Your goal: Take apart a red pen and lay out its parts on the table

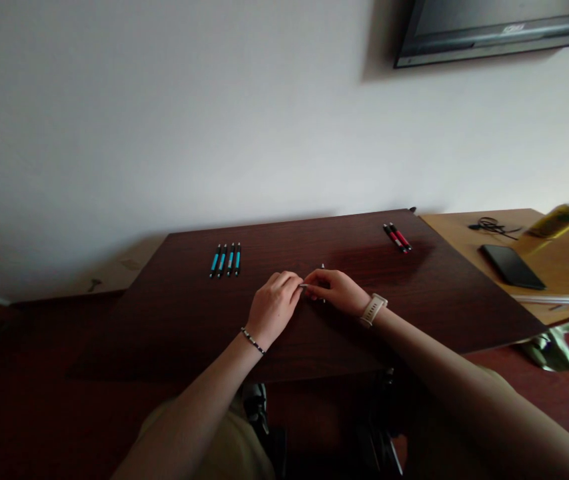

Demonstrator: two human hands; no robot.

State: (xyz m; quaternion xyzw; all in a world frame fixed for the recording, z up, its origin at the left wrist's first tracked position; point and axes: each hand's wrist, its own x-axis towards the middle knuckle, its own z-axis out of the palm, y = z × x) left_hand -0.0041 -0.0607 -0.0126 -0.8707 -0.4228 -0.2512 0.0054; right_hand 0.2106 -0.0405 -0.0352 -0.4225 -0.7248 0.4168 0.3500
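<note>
My left hand (275,300) is closed above the dark table, its fingertips meeting those of my right hand (340,291). Between them shows a small thin pale piece (304,286), pinched from both sides; its kind is too small to make out. Under my right hand's fingers lies a thin pen-like object, with only its light tip (323,266) and its other end showing. To the left, several blue-and-black pens (225,261) lie side by side in a row. At the far right of the table is a small group of red-and-black pens (397,238).
The dark wooden table (184,307) stands against a white wall. On a lighter wooden surface (454,233) at the right are a black phone (511,266), a coiled black cable (489,225) and a yellow can-like object (557,221). A screen (504,30) hangs above.
</note>
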